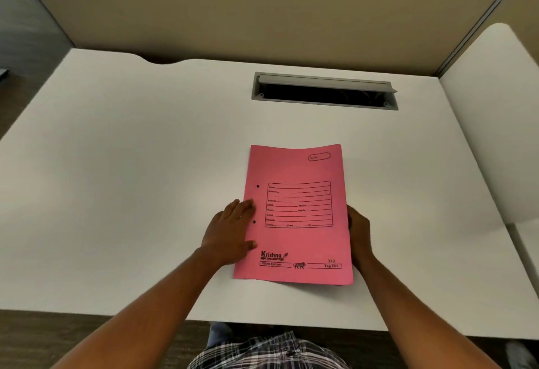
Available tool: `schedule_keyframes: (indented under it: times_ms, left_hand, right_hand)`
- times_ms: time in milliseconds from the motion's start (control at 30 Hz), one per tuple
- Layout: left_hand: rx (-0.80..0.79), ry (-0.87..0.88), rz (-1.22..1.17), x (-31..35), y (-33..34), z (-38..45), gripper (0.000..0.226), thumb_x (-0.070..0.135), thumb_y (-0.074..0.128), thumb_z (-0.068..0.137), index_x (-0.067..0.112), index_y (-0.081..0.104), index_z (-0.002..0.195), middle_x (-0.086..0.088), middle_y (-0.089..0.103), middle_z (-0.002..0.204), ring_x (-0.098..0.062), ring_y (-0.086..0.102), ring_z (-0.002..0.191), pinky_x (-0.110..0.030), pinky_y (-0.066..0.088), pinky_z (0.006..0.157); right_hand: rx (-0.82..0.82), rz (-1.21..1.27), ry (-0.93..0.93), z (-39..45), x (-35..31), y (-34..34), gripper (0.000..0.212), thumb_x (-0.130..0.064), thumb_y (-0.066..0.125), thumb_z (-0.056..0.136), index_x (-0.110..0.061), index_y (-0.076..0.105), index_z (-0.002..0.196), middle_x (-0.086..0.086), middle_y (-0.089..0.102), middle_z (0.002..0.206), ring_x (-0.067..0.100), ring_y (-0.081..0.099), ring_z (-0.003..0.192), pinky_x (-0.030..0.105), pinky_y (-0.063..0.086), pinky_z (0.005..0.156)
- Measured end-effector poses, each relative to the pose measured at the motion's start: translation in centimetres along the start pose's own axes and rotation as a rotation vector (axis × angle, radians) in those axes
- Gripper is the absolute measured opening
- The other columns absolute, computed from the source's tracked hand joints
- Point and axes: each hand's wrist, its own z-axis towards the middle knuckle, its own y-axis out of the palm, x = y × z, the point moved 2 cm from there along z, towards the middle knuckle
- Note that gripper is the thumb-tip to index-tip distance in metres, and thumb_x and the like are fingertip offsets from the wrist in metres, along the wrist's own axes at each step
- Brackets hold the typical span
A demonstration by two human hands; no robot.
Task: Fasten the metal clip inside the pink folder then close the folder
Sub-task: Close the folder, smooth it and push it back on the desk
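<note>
The pink folder lies closed on the white desk, its printed cover facing up, with two punched holes near its left edge. My left hand rests flat on the folder's left edge, fingers spread over the cover. At the folder's right edge, my right hand has its fingertips tucked under or against the cover; whether it grips is hard to tell. The metal clip is hidden inside the folder.
A grey cable slot with its flap raised opens in the desk behind the folder. A beige partition stands along the back. A second desk surface adjoins on the right. The desk's front edge runs just before my body.
</note>
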Motion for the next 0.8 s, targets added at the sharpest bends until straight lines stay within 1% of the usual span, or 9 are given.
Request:
schedule_keyframes:
  times_ms: [67,167,233,333,467,567,633,700,800]
  left_hand:
    - [-0.009,0.020,0.012,0.3,0.1,0.3,0.101,0.051,0.067,0.085,0.018,0.005,0.158,0.003,0.002,0.167,-0.019,-0.005,0.153,-0.041,0.012,0.125]
    - [-0.043,0.048,0.000,0.6,0.3,0.5,0.102,0.047,0.067,0.087,0.015,0.000,0.157,0.001,-0.006,0.167,-0.017,-0.006,0.153,-0.040,0.013,0.125]
    - [-0.043,0.053,-0.011,0.7,0.4,0.5,0.101,0.044,0.067,0.088,0.014,-0.001,0.157,0.002,-0.008,0.167,-0.017,-0.003,0.153,-0.038,0.014,0.124]
    - [-0.031,0.067,0.007,0.4,0.6,0.3,0.099,0.044,0.063,0.090,0.013,-0.004,0.157,0.002,-0.013,0.165,-0.018,-0.005,0.153,-0.036,0.010,0.124]
    - [-0.038,0.096,0.024,0.4,1.8,-0.2,0.092,0.046,0.049,0.097,0.016,-0.017,0.153,-0.001,-0.025,0.161,-0.021,-0.015,0.151,-0.036,-0.002,0.121]
    - [-0.003,0.106,0.080,-0.1,2.7,-0.9,0.082,0.053,0.032,0.100,0.019,-0.020,0.153,-0.002,-0.027,0.161,-0.023,-0.018,0.151,-0.041,-0.003,0.122]
    - [0.024,0.099,0.109,-0.6,3.1,-1.3,0.075,0.059,0.019,0.099,0.023,-0.019,0.153,0.000,-0.025,0.162,-0.022,-0.018,0.151,-0.042,-0.002,0.123]
    - [0.038,0.084,0.122,-0.7,3.4,-1.7,0.073,0.063,0.005,0.096,0.024,-0.021,0.152,0.001,-0.024,0.162,-0.022,-0.020,0.150,-0.043,-0.004,0.123]
    - [0.031,0.074,0.193,-0.6,4.0,-1.9,0.072,0.056,-0.010,0.091,0.019,-0.028,0.149,-0.003,-0.025,0.162,-0.023,-0.027,0.147,-0.044,-0.008,0.123]
  right_hand:
    - [0.123,0.079,-0.038,0.6,-0.8,-0.4,0.022,-0.017,0.059,0.102,-0.024,0.078,0.096,-0.006,0.078,0.087,0.008,0.070,0.075,0.024,0.054,0.070]
    - [0.272,0.270,0.007,1.4,-1.7,-0.9,0.028,-0.025,0.052,0.107,-0.014,0.072,0.123,0.004,0.077,0.111,0.016,0.074,0.102,0.037,0.059,0.092]
    - [0.353,0.149,-0.019,1.6,-2.2,-1.0,0.028,-0.024,0.050,0.107,-0.014,0.069,0.126,0.007,0.073,0.123,0.024,0.070,0.113,0.046,0.055,0.102]
    - [0.408,-0.184,-0.158,1.2,-3.1,-0.3,0.026,-0.018,0.055,0.104,-0.020,0.066,0.128,0.002,0.067,0.131,0.023,0.066,0.118,0.041,0.054,0.101]
    - [0.190,-0.533,-0.382,-1.0,-2.8,2.9,0.031,-0.016,0.059,0.099,-0.022,0.064,0.129,0.000,0.063,0.133,0.021,0.057,0.123,0.043,0.055,0.101]
    - [-0.097,-0.727,-0.488,-3.2,-1.6,6.8,0.046,-0.028,0.059,0.099,-0.021,0.055,0.144,0.001,0.053,0.152,0.023,0.042,0.144,0.044,0.036,0.122]
    - [-0.290,-0.887,-0.570,-4.5,-0.7,9.6,0.058,-0.042,0.049,0.103,-0.024,0.038,0.157,-0.001,0.034,0.167,0.023,0.022,0.157,0.044,0.016,0.130]
    - [-0.412,-0.968,-0.629,-5.2,-0.4,12.0,0.064,-0.050,0.036,0.106,-0.024,0.023,0.163,-0.003,0.018,0.173,0.019,0.007,0.161,0.047,0.009,0.131]
    - [-0.429,-0.936,-0.635,-5.5,-0.8,14.1,0.072,-0.060,0.020,0.104,-0.022,0.016,0.165,-0.004,0.008,0.175,0.014,-0.002,0.161,0.045,0.003,0.131]
